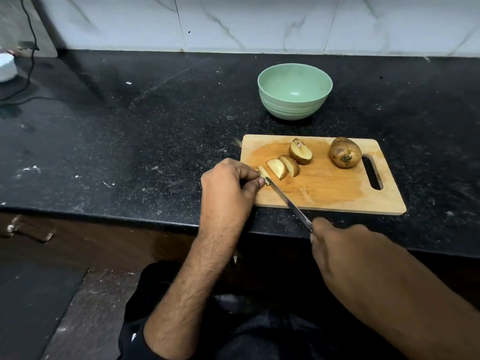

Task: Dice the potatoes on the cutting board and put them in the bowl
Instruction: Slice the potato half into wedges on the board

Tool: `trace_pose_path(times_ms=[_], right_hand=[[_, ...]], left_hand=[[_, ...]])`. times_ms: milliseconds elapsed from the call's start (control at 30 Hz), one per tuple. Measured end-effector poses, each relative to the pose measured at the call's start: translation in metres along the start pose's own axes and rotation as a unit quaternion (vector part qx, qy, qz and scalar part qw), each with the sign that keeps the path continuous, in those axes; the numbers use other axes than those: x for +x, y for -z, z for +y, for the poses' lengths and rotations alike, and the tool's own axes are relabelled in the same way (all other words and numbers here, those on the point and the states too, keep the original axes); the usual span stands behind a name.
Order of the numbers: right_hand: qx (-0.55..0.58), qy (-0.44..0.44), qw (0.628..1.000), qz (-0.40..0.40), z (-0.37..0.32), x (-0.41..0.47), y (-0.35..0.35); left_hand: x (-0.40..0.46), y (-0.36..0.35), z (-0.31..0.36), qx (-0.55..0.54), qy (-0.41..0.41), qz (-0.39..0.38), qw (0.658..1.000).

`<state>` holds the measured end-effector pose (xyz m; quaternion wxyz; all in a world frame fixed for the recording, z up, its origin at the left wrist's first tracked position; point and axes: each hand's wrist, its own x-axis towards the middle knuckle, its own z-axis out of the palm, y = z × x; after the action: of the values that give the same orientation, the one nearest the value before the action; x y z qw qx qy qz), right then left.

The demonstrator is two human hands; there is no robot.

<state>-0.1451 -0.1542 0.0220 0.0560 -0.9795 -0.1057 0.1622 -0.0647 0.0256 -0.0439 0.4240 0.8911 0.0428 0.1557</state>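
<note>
A wooden cutting board (337,193) lies on the black counter. On it sit a whole potato (345,152), a potato half (300,151) and two cut slices (281,167) leaning together. My left hand (228,185) pinches a thin potato piece (263,174) at the board's left edge. My right hand (337,245) grips the handle of a knife (288,201), whose blade runs up-left with its tip at that thin piece. Behind the board stands a green bowl (294,90), with nothing inside it.
The black counter (130,139) stretches left, with crumbs and specks. A white object (6,67) and a black cable (31,61) sit at the far left. A marble-tiled wall (259,22) rises behind the counter. The counter's front edge runs just below the board.
</note>
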Motion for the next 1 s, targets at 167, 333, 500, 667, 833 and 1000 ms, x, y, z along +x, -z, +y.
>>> trace_pose_path(times_ms=[167,333,500,667,833,1000], right_hand=[[0.020,-0.005,1.000,-0.003,0.007,-0.013,0.005],[0.013,-0.007,0.999,0.035,0.006,-0.015,0.015],[0.015,0.011,0.996,0.085,-0.006,0.003,0.011],[0.006,0.012,0.998,0.067,-0.012,0.017,0.006],[0.009,0.003,0.997,0.071,-0.009,0.019,0.010],[0.000,0.009,0.998,0.067,-0.007,0.017,0.011]], left_hand=[[0.000,0.001,0.002,-0.001,0.006,0.000,1.000],[-0.002,0.003,-0.002,-0.020,-0.005,0.001,1.000],[-0.004,0.002,-0.004,-0.031,-0.005,0.014,0.999],[-0.004,0.002,-0.003,-0.035,0.002,0.012,0.999],[-0.005,0.003,-0.003,-0.034,0.006,0.012,0.999],[-0.006,0.002,-0.002,-0.031,0.008,0.023,0.999]])
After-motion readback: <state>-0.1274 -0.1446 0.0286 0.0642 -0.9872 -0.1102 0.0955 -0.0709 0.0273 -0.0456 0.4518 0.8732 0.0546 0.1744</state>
